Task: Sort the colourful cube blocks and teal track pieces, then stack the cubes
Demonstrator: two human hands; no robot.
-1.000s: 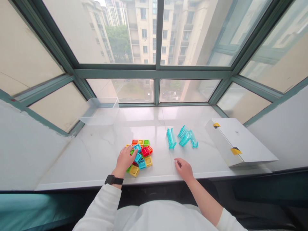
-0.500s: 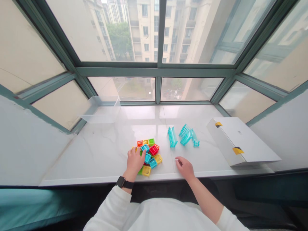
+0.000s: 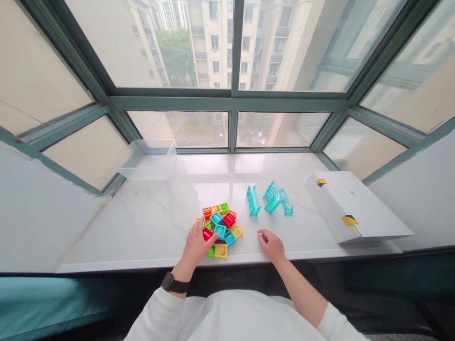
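Observation:
My left hand (image 3: pixel 196 244) rests at the left side of a pile of plastic blocks. Its thumb and fingers are spread apart, touching the pile's edge and gripping nothing that I can see. A blue block (image 3: pixel 220 231) lies by the thumb tip, with a second blue block (image 3: pixel 230 237) to its right. Red block (image 3: pixel 229 218), yellow block (image 3: pixel 221 251) and green block (image 3: pixel 224 207) are among the several others. On the sill to the right, my right hand (image 3: pixel 272 246) lies with curled fingers; nothing shows in them. Beyond it sit turquoise ribbed plastic pieces (image 3: pixel 253 201).
A clear plastic bin (image 3: pixel 147 173) stands at the back left. To the right is a white box (image 3: pixel 359 206) with yellow-and-black tabs. The white sill (image 3: pixel 117 237) ends at a front edge before me; framed windows enclose its back and sides.
My left hand has drawn back slightly to the left, and its fingers have opened, uncovering red and green blocks. Some blocks have shifted a little right. My right hand stays in place.

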